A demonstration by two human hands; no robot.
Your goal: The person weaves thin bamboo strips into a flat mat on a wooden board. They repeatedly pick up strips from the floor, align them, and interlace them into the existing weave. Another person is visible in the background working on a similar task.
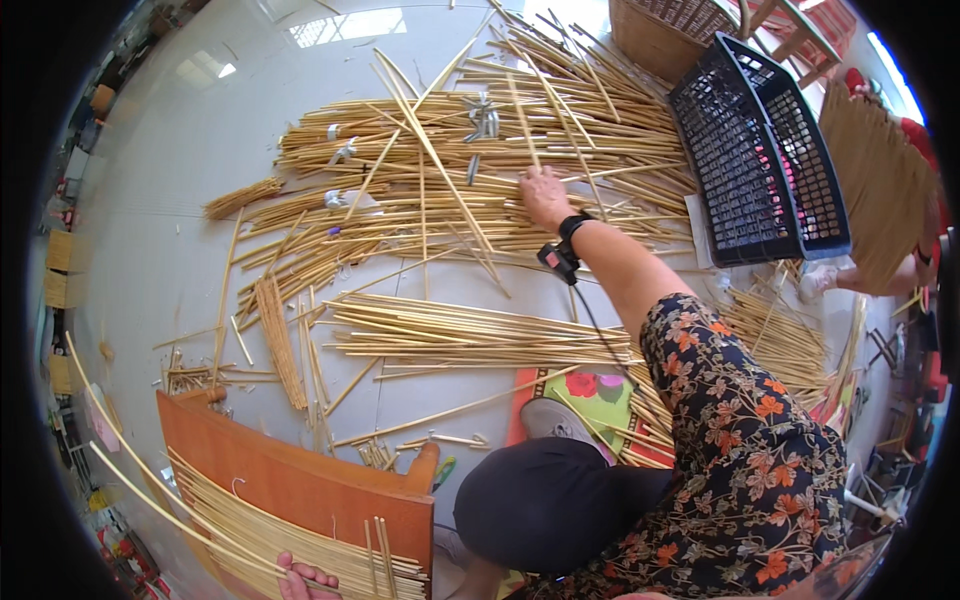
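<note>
My right hand (545, 197) reaches over a wide heap of dry straw-coloured stalks (430, 215) spread on the floor. Its fingers are closed at the lower end of a single stalk (524, 125), which slants up and away and looks slightly blurred. At the lower left, my left hand (308, 580), partly cut off by the picture's edge, has its fingers curled round a couple of long, bending stalks (150, 500). Beneath these, a row of stalks (290, 545) lies side by side along a brown wooden board (300, 465). Grey ties (484, 118) bind bundles in the heap.
A black plastic crate (740, 170) stands at the right of the heap, with a brown box (665, 35) behind. Another stalk bundle (470, 332) lies nearer me. A colourful mat (600, 400) is by my shoe (552, 420). At far right is another person's foot (818, 284).
</note>
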